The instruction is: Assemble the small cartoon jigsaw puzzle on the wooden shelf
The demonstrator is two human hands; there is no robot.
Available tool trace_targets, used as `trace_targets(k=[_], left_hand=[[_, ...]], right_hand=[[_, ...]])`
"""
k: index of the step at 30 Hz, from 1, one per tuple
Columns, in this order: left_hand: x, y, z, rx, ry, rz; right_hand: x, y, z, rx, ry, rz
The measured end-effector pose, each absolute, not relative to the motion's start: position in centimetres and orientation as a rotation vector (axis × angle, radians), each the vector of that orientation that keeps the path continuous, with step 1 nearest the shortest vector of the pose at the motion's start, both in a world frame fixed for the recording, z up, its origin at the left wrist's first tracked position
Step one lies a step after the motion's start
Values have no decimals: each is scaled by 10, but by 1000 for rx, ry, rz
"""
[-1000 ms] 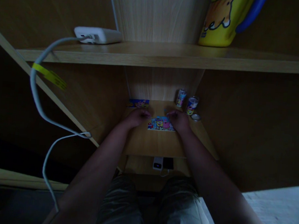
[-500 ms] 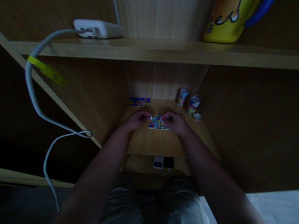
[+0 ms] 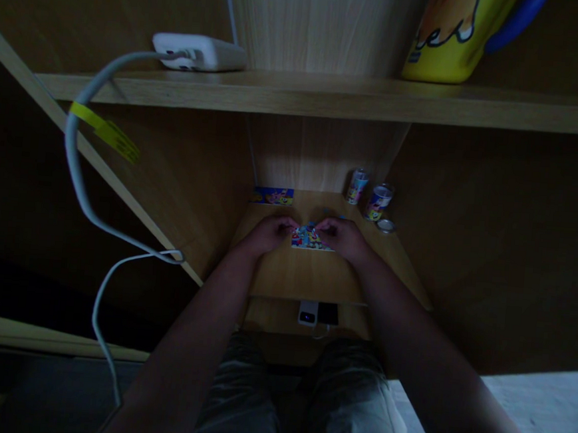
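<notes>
A small, brightly coloured cartoon picture that looks like a jigsaw puzzle lies flat on the desk board, its upper edge uneven. My left hand is closed in a pinch at its upper left corner. At the upper right, my right hand pinches too, thumb and finger at the edge and the other fingers covering the right end. Whether a loose piece sits in either pinch is too small to see. Little blue bits lie just behind my right hand.
A blue cartoon card lies at the back left. Two printed cans and a round lid stand back right. Overhead, a shelf bears a white charger with a hanging cable and a yellow mug. Below lies a power bank.
The whole view has shifted slightly to the right. Both hands stay at the puzzle's upper corners with small finger movements. Blue bits behind the right hand show more clearly.
</notes>
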State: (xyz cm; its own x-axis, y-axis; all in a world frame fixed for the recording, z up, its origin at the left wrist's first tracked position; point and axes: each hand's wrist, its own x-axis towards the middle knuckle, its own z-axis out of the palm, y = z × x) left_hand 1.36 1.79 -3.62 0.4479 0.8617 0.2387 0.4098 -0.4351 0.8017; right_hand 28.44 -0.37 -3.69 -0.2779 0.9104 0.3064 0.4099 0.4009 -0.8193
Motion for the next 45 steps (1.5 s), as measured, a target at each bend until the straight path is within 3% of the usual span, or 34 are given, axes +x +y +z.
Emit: trace_targets(k=[28,45], left_hand=[[16,13,-33,2136,1115,832],[15,13,-34,2182,1242,996]], right_hand=[[283,-4,-36,-1125,-1868,796],[283,-6,-34,-1166,-1787,848]])
